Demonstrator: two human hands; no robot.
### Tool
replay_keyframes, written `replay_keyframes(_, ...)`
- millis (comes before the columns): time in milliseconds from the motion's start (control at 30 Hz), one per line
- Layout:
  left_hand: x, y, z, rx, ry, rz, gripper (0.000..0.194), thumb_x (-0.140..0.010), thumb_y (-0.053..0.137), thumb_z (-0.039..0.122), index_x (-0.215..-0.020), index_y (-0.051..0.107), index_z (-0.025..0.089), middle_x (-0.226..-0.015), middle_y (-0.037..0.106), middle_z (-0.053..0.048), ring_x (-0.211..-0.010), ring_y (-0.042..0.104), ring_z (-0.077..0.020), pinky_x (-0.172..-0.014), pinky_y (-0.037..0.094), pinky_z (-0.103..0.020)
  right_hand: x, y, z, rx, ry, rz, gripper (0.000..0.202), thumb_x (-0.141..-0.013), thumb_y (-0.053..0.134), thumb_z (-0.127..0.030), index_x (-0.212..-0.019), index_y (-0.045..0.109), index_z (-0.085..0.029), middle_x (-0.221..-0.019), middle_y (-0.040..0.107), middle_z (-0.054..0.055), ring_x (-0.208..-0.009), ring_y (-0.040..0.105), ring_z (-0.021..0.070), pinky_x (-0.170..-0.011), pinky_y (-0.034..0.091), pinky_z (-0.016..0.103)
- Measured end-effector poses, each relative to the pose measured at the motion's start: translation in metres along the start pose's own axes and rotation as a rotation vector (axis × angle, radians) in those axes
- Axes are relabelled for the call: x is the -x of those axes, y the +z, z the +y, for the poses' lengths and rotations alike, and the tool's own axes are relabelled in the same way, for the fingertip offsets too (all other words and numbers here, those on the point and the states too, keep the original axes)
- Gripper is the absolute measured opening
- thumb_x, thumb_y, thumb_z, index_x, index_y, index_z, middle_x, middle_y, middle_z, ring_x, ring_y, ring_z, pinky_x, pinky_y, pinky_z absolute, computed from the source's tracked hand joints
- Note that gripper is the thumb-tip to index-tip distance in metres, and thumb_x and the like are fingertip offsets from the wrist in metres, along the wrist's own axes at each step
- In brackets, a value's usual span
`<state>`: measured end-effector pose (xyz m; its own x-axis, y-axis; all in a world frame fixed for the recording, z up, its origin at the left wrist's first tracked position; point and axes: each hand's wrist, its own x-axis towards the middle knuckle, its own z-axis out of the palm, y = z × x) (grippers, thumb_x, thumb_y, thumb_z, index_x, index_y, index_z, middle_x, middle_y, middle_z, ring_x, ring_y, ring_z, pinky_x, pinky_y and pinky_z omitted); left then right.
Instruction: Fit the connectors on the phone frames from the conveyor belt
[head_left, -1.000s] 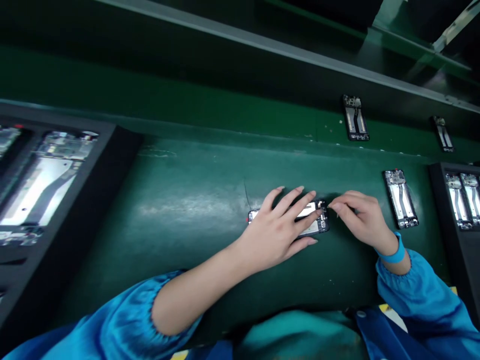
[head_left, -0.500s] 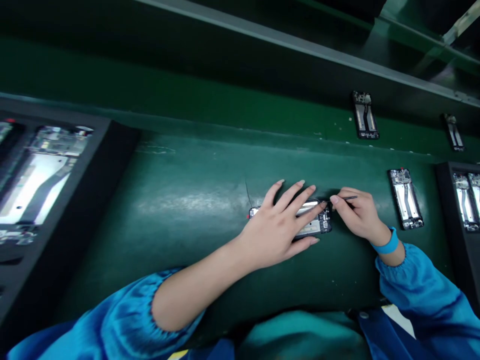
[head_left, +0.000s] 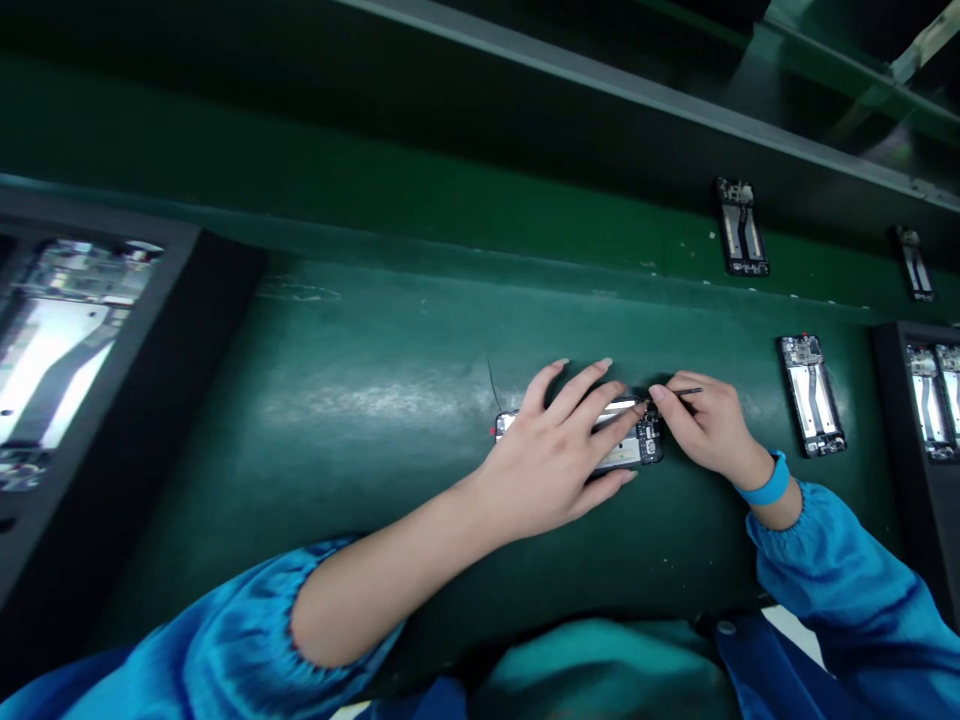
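Note:
An opened phone body [head_left: 621, 455] lies sideways on the green work surface, its middle partly covered by my left hand [head_left: 555, 445]. The fingers of that hand are spread over the phone, one fingertip near the small parts at its right end. My right hand [head_left: 705, 420], with a blue band [head_left: 769, 482] at the wrist, pinches a thin dark tool [head_left: 688, 391]. The tool's tip is hidden by the fingers, at the phone's upper right corner. A thin black wire [head_left: 492, 383] sticks up from the phone's left end.
Another opened phone [head_left: 811, 396] lies to the right. Two more, one nearer [head_left: 742, 228] and one farther [head_left: 914, 263], lie on the strip behind. Black trays with phones stand at the left [head_left: 169, 330] and right [head_left: 892, 400]. A metal ledge [head_left: 570, 70] crosses the back.
My right hand has moved slightly left with the tool, closer over the phone's right end. My left hand keeps nearly the same place. The view has shifted a little.

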<state>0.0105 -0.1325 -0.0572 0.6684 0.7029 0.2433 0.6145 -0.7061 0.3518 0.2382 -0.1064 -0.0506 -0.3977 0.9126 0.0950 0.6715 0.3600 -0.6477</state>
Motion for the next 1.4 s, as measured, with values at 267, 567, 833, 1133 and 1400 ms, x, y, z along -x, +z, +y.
replay_keyframes(267, 0.001, -0.004, -0.005, -0.040, -0.003, -0.013, 0.049, -0.097, 0.055, 0.046, -0.138, 0.064, 0.021, -0.143, 0.058, -0.017, -0.145, 0.039, -0.0424, -0.117, 0.028, -0.070, -0.001, -0.010, 0.002, -0.245, 0.072, 0.009, 0.039, -0.103, 0.053, -0.033, -0.066, 0.061, -0.022, -0.075, 0.071, 0.006, -0.087, 0.072, 0.0216, -0.080, 0.054, 0.034)
replay_keyframes(567, 0.011, 0.009, 0.031, -0.269, -0.126, 0.095, 0.052, -0.098, 0.057, 0.055, -0.132, 0.068, 0.017, -0.132, 0.067, -0.015, -0.113, 0.061, -0.0347, -0.090, 0.044, -0.051, 0.027, -0.017, -0.011, -0.349, 0.128, -0.191, 0.046, -0.099, 0.057, -0.026, -0.053, 0.058, -0.024, -0.058, 0.067, 0.004, -0.108, 0.075, 0.0296, -0.082, 0.060, 0.035)
replay_keyframes(833, 0.009, 0.003, 0.025, -0.166, -0.001, 0.044, 0.035, -0.097, 0.058, 0.031, -0.126, 0.070, 0.016, -0.119, 0.072, -0.012, -0.113, 0.060, -0.0316, -0.092, 0.042, -0.049, 0.031, -0.021, 0.006, -0.690, 0.410, 0.005, 0.031, -0.094, 0.063, -0.039, -0.076, 0.080, -0.020, -0.087, 0.081, 0.010, -0.070, 0.073, 0.0214, -0.062, 0.058, 0.033)
replay_keyframes(1133, 0.012, -0.003, 0.000, -0.076, 0.276, -0.052, 0.038, -0.094, 0.063, 0.030, -0.131, 0.068, 0.023, -0.132, 0.069, -0.005, -0.128, 0.057, -0.0299, -0.113, 0.035, -0.048, 0.015, -0.043, 0.018, -0.910, 0.460, 0.153, 0.028, -0.087, 0.056, -0.028, -0.110, 0.072, -0.024, -0.061, 0.065, -0.003, -0.071, 0.072, 0.0214, -0.093, 0.057, 0.046)
replay_keyframes(1400, 0.011, -0.001, 0.005, -0.114, 0.270, -0.037, 0.039, -0.093, 0.066, 0.032, -0.130, 0.069, 0.023, -0.129, 0.070, -0.007, -0.122, 0.060, -0.0315, -0.106, 0.041, -0.047, -0.012, -0.039, 0.012, -0.774, 0.618, -0.036, 0.041, -0.093, 0.053, -0.048, -0.065, 0.062, -0.020, -0.050, 0.028, -0.007, -0.041, 0.024, 0.0097, -0.042, 0.028, 0.027)
